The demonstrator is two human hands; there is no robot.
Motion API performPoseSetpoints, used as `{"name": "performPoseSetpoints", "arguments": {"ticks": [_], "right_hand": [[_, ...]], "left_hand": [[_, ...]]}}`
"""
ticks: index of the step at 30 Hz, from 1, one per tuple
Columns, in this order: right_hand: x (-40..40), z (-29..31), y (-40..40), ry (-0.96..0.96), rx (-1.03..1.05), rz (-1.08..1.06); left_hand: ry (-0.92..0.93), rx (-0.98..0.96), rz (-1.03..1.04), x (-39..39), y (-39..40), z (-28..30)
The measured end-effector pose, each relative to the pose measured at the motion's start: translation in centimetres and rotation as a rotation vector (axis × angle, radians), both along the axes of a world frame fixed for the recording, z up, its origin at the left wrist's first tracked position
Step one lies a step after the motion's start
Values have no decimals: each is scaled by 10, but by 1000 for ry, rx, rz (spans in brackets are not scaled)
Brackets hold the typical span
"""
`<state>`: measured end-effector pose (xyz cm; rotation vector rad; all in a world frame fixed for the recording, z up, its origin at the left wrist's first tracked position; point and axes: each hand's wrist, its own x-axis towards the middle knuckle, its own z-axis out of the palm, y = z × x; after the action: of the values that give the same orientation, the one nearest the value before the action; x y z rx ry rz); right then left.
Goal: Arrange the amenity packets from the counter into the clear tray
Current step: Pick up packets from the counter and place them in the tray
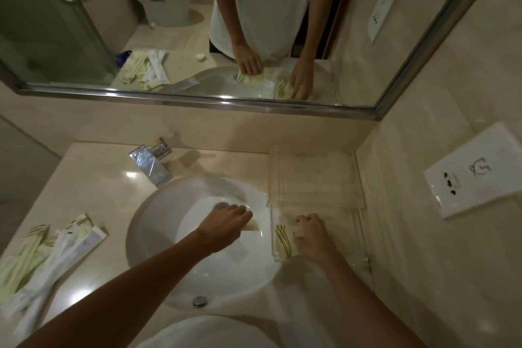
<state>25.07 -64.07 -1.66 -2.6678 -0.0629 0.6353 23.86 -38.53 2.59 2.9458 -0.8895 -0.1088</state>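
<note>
Two bare hands work at the middle right of the frame. The left hand [226, 224] reaches over the white sink [158, 237] with its fingers closed on one pale packet [252, 225], which sticks out toward the right just short of the tray's edge. The right hand [310, 233] lies palm down inside the clear tray [358, 223], fingers curled and pressing on a small stack of cream packets with gold stripes [284, 241]; how many are in that stack I cannot tell, and whether the hand grips or only presses is unclear.

The tray sits on the beige counter [96, 186] to the right of the sink, against the side wall. A second clear tray-like shape [313, 178] lies just behind it, toward the mirror.

At the lower left of the frame a loose pile of packets [42, 257] rests on the counter, some cream and striped, some white and long; it is too blurred to count.

One chrome tap [151, 162] stands behind the sink. One mirror [197, 22] fills the upper frame, and one white wall plate [477, 175] is at the right.
</note>
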Motion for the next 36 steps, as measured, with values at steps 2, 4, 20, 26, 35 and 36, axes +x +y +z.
{"name": "performPoseSetpoints", "arguments": {"ticks": [2,4,20,26,35,36], "right_hand": [[-1,-1,1,18,17,-43],[-3,-3,3,33,21,-46],[-18,-6,-2,13,39,23],[-22,-15,-8,35,53,10],[-3,-2,-51,-118,154,-317],[0,-1,-56,-123,152,-352]], "left_hand": [[40,-2,15,3,-6,-2],[91,8,19,4,-13,-4],[176,-7,11,4,-54,-5],[188,-17,19,5,-60,-4],[120,-7,-98,6,-107,-6],[111,6,-128,5,-114,-10]]}}
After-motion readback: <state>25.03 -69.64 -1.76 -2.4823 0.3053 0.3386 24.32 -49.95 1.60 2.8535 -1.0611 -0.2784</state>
